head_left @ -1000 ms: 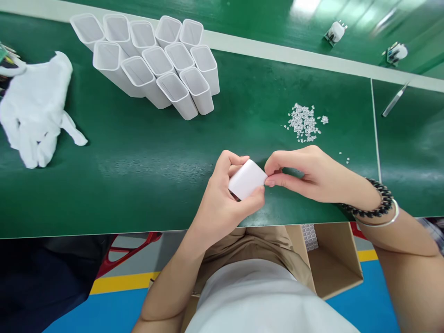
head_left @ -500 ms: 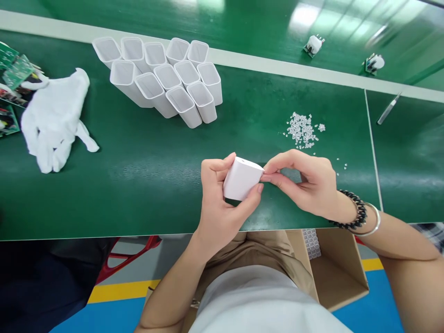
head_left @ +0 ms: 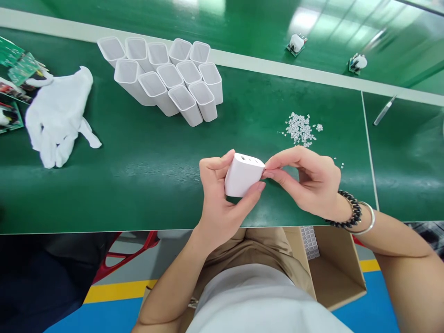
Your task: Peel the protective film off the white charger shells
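Observation:
My left hand [head_left: 222, 203] is wrapped round a white plastic charger housing [head_left: 243, 175] held just above the near part of the green table [head_left: 138, 157]. The housing's end face with small port slots is turned up and away from me. My right hand [head_left: 305, 182] is pinched, thumb and forefinger pressed together against the housing's right corner; whatever is between the fingertips is too small to make out. A pile of tiny clear parts [head_left: 300, 128] lies just beyond my right hand.
Several empty white housings [head_left: 166, 78] stand bunched at the back left. A white glove [head_left: 58, 115] and green circuit boards [head_left: 15, 69] lie at far left. Two small white assemblies [head_left: 296, 43] and tweezers [head_left: 383, 111] sit at back right. A cardboard box [head_left: 340, 263] is below the table edge.
My left hand has turned the housing so its slotted end face shows on top. The right hand's pinch has stayed at the housing's right corner. The view shifted slightly right.

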The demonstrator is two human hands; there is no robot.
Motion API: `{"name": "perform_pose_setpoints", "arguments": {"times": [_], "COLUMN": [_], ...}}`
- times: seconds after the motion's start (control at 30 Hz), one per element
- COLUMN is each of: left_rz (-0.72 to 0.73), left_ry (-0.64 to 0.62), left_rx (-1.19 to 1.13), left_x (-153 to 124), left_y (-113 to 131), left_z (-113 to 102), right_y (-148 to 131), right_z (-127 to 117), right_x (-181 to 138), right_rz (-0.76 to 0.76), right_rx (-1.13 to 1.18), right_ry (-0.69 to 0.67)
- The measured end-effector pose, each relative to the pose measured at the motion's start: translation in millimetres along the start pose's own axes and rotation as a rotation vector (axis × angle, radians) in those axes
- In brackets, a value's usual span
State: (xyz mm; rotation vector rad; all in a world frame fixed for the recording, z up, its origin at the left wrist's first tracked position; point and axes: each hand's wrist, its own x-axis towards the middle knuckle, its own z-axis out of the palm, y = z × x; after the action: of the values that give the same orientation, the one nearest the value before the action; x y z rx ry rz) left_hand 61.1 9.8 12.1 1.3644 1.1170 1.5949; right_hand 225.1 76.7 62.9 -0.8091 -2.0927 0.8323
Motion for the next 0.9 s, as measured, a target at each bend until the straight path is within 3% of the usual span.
{"name": "perform_pose_setpoints", "arguments": {"times": [0.17, 0.4, 0.57, 0.9], "left_rz": [0.053, -0.075, -0.058, -0.023], "left_ry": [0.026, -0.012, -0.032, -0.144], "left_rx": [0.075, 0.082, 0.121, 0.215], "left_x": [-3.4, -4.9, -4.3, -4.8], "left_y": [-7.9, -2.7, -3.7, -4.6], "left_z": [-0.3, -0.3, -3.0, -12.2], "right_y": [-1.6, -0.9, -2.1, 7.6], "right_z": [-1.0, -5.1, -8.2, -23.7], "right_x": [-2.1, 0.2, 2.9, 14.5], "right_rz": [0.012, 0.151, 0.184, 0.330], "right_rx": [-0.072, -0.024, 0.003, 0.159], "right_ry": [0.011, -0.047, -0.108, -0.380]}}
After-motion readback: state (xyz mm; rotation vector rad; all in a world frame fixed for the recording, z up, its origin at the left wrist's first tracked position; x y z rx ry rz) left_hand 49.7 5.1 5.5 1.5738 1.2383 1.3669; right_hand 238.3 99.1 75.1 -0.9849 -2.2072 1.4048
